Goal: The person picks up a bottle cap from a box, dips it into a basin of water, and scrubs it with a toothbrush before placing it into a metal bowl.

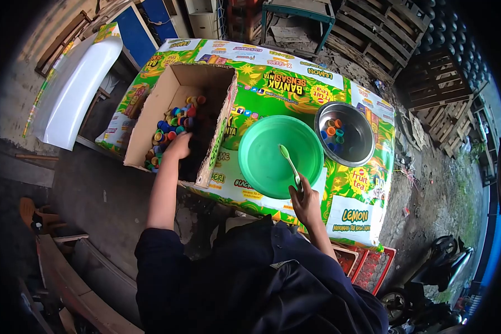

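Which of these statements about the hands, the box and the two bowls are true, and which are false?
1. The left hand reaches into the cardboard box of bottle caps. True.
2. The right hand holds a green tool over the green basin. True.
3. The green basin is full of caps. False: no caps show in it.
4. The metal bowl is empty. False: it holds several coloured caps.

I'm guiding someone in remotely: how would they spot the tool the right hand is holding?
Start at the table covered in a green and yellow printed sheet, then find the big green basin at its middle. The right hand at the basin's near rim holds a toothbrush slanting over the basin. It is slim and pale green, unlike the round bottle caps in the cardboard box.
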Available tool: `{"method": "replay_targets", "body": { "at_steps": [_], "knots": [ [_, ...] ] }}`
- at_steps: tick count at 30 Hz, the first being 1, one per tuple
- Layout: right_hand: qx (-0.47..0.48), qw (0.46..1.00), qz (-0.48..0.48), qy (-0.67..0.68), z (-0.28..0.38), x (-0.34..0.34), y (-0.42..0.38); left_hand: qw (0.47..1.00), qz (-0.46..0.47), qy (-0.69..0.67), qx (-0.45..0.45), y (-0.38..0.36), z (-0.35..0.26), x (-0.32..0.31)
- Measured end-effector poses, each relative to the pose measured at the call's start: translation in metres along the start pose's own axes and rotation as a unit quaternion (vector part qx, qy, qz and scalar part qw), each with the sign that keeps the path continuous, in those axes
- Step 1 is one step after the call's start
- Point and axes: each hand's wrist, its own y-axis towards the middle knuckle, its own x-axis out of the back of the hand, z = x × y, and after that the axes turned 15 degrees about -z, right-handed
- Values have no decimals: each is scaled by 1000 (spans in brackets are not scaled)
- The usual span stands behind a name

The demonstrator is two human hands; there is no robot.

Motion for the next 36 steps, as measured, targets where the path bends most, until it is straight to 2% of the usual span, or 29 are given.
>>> {"method": "replay_targets", "body": {
  "at_steps": [1,4,7,10,11,12,14,15,17,19,21,22,24,30,36],
  "knots": [
    [-6,1000,3,-4,2,-2,1,1000,26,0,9,3,-4,3],
    [-2,1000,-4,-10,1,-10,1,997,-65,17,-27,-2,-3,-3],
    [-11,1000,-20,-4,-1,-13,-1,994,-66,-90,17,3,-4,7],
    [-32,999,-37,-11,-1,-10,-1,940,-192,-261,102,-4,-23,24],
    [-24,998,-61,-8,-6,-9,-2,925,-262,-268,62,-2,-28,26],
    [-29,997,-68,-11,-8,-7,-2,889,-273,-364,63,-5,-48,42],
    [-40,996,-83,-16,-13,-1,-2,847,-283,-450,22,-11,-94,63],
    [-22,994,-100,-25,-17,0,-3,849,-252,-465,20,-15,-120,70],
    [-37,992,-123,-3,-23,3,-5,884,-243,-390,-86,-22,-169,71],
    [-45,988,-145,12,-24,7,-7,922,-119,-356,-94,-31,-207,58],
    [-43,987,-152,9,-25,12,-10,930,-38,-339,-141,-29,-223,18],
    [-44,987,-155,7,-26,15,-14,928,-56,-318,-186,-30,-228,0],
    [-65,986,-153,-12,-27,19,-21,943,13,-279,-179,-30,-234,-22],
    [-100,984,-146,-31,-33,29,-36,956,38,-213,-197,-28,-237,-44],
    [-93,985,-144,-30,-38,35,-38,959,54,-206,-188,-27,-239,-53]
  ]
}}
